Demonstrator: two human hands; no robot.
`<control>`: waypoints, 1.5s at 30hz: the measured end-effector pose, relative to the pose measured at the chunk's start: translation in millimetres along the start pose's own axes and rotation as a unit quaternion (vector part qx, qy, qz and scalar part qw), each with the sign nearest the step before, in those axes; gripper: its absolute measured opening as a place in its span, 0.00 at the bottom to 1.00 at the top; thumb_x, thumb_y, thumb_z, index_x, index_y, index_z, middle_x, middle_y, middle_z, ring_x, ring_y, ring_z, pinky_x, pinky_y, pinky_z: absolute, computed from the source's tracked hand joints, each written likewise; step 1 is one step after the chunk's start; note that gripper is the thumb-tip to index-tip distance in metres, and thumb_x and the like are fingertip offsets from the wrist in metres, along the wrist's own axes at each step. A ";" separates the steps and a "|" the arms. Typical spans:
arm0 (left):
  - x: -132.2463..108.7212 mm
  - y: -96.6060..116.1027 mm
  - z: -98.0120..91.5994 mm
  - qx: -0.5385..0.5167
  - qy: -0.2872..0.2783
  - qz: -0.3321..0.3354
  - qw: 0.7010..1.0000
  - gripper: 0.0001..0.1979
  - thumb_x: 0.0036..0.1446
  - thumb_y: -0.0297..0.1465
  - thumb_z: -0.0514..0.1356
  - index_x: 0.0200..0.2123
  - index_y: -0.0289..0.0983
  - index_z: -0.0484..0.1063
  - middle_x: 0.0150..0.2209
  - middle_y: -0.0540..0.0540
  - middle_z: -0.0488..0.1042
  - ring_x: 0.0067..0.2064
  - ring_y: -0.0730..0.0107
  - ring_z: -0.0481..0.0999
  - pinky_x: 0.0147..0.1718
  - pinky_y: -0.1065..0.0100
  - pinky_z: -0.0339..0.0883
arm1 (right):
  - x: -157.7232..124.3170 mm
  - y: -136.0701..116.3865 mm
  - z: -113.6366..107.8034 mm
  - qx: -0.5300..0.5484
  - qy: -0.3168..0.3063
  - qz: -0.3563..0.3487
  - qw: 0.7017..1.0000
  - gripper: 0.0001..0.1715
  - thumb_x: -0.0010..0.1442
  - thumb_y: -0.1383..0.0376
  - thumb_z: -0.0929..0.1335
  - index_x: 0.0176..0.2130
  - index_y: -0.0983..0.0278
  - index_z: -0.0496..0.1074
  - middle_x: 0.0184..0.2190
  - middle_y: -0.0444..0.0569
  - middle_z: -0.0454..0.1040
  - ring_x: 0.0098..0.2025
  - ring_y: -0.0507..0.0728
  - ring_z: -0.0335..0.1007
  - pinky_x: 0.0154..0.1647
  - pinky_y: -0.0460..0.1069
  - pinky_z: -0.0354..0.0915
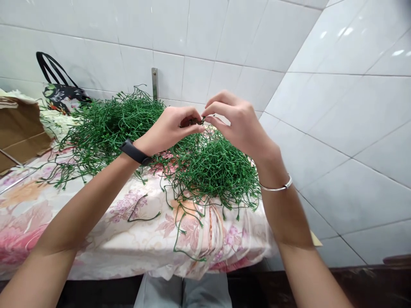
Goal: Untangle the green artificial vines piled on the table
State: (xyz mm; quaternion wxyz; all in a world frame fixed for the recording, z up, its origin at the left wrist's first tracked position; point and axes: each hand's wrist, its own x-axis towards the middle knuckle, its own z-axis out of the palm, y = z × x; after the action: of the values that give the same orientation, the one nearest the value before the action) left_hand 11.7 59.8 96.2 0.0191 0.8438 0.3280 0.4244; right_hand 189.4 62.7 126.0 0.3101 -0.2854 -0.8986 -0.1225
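My left hand (pixel 170 128) and my right hand (pixel 237 122) are raised together above the table, fingertips meeting. Both pinch a small dark green stem piece (pixel 192 122) between thumb and fingers. Under them lies a heap of thin green plastic stems (pixel 215 171) on a floral tablecloth (pixel 138 239). A bigger heap of the same stems (pixel 109 124) spreads behind my left wrist. A black band sits on my left wrist and a silver bangle on my right.
A brown cardboard box (pixel 19 132) stands at the far left. A black-handled patterned bag (pixel 62 92) leans on the white tiled wall (pixel 224 38). A single loose stem (pixel 141 211) lies on the cloth. A tiled wall closes in on the right.
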 end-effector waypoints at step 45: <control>-5.0 -9.2 24.6 0.396 0.000 0.103 0.913 0.12 0.59 0.31 0.47 0.32 0.33 0.68 0.24 0.45 0.71 0.28 0.69 0.66 0.24 0.69 0.54 | 3.1 3.0 25.5 -0.104 -0.074 0.031 0.991 0.08 0.52 0.68 0.60 0.22 0.66 0.59 0.24 0.45 0.59 0.26 0.48 0.47 0.35 0.48 0.49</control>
State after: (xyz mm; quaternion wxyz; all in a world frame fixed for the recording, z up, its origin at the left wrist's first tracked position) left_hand 22.6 70.2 74.1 -0.3599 0.8114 0.3808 0.2590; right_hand 176.7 76.6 108.3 0.2149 -0.3516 -0.8924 -0.1839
